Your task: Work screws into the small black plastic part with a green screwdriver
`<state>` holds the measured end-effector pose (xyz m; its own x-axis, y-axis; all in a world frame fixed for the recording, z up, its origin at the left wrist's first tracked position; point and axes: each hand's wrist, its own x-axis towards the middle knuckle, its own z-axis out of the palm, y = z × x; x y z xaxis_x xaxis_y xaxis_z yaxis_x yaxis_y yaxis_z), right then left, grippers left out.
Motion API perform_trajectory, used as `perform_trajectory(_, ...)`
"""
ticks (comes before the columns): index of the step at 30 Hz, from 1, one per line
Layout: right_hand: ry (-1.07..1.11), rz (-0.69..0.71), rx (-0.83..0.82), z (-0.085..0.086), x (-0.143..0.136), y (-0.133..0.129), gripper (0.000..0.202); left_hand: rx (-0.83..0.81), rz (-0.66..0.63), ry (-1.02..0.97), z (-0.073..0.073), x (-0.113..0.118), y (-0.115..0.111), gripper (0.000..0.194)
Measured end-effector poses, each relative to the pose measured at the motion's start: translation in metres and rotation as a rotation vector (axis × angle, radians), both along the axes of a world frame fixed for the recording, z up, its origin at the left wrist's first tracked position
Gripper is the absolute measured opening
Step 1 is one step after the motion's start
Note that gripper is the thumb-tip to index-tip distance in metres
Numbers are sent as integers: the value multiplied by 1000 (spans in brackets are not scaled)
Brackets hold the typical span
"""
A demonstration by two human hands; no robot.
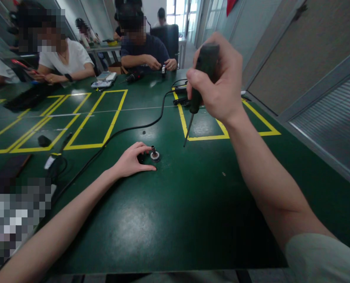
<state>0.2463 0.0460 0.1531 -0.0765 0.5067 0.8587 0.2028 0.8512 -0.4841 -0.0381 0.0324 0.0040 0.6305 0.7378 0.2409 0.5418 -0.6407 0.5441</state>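
Note:
My right hand (218,78) is raised above the table, its fingers wrapped round the dark handle of a screwdriver (206,65). The thin metal shaft slants down and to the left, with its tip apart from everything else. On the green tabletop stands a small round metal part (154,155) with a short upright post. My left hand (135,159) lies beside it on the left, thumb and fingers apart. The index fingertip is close to the post; whether it touches I cannot tell.
A black cable (127,129) runs across the green table (175,220), which bears yellow tape outlines (116,114). A power drill (133,76) lies at the far side. Across the table, a person (143,49) handles a small white part, and another person (64,59) sits at the left.

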Motion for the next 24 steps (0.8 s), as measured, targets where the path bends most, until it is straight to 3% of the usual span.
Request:
perform_trajectory(5,-66,-47,26,-6,8,13,46,89,13,72,-1,8,6,49)
perform_trajectory(15,-114,-69,14,-6,7,12,51,206,21,63,-4,12,5,55)
perform_trajectory(20,-114,-81,35,-5,7,12,49,182,178,75,6,-10,10,48)
perform_trajectory(24,-120,-106,66,-4,8,11,46,134,455,100,25,-40,15,38)
